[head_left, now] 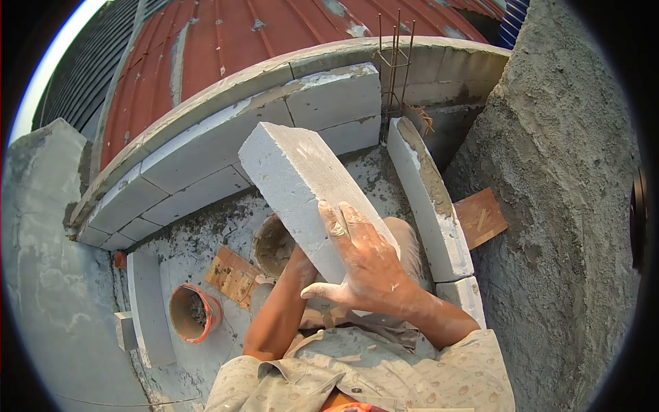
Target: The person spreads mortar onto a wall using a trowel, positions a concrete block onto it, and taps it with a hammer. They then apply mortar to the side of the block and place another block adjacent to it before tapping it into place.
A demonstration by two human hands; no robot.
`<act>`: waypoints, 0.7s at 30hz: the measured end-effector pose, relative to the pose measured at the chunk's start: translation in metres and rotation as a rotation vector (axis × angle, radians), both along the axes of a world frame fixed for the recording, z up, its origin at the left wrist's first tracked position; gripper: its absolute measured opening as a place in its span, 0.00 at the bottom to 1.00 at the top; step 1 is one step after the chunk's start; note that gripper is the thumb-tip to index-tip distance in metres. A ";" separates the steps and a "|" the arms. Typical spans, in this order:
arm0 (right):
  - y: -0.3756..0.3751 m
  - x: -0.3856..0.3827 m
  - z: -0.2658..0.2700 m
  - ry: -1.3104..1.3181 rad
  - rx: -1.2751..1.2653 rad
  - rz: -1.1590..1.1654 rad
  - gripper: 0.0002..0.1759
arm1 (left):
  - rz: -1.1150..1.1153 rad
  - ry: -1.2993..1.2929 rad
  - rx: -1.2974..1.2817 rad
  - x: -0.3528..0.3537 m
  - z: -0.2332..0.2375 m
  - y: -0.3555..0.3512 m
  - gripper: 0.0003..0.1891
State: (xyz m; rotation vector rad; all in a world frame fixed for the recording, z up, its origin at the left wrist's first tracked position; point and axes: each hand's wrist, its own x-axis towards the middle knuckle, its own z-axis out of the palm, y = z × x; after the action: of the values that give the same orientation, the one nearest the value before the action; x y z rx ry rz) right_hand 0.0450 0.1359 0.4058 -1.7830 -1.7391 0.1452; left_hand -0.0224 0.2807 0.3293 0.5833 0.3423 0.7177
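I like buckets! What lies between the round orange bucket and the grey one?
A flat brown wooden board lies there, in the head view.

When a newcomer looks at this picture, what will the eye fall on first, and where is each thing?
A big white block, tilted, fills the middle, with the right hand flat on its face and the left arm reaching under it. Behind it, a curved low wall of similar blocks runs before a red metal roof. At lower left, an orange bucket stands on the floor.
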 end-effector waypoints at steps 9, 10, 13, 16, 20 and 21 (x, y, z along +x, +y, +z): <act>0.007 0.147 0.055 0.051 -0.007 -0.592 0.53 | -0.358 0.092 0.309 0.127 0.010 -0.002 0.46; 0.012 0.168 0.058 0.134 -0.018 -0.593 0.52 | -0.289 0.286 0.547 0.116 0.015 0.000 0.45; 0.027 0.228 0.044 0.128 -0.087 -0.657 0.50 | -0.295 0.311 0.801 0.049 0.012 0.015 0.42; 0.044 0.270 0.016 0.035 -0.136 -0.723 0.50 | -0.246 0.375 0.606 -0.056 -0.004 0.030 0.37; 0.063 0.292 -0.008 0.023 -0.257 -0.787 0.50 | 0.097 0.642 0.398 -0.197 -0.058 0.047 0.36; 0.067 0.295 -0.015 0.012 -0.275 -0.784 0.50 | 0.151 0.690 0.327 -0.229 -0.070 0.048 0.36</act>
State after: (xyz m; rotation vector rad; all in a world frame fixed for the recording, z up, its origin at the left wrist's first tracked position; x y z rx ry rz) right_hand 0.3399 0.2027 0.3911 -2.5209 -0.9311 0.0602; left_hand -0.2514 0.3291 0.2595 1.1253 0.9256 0.7062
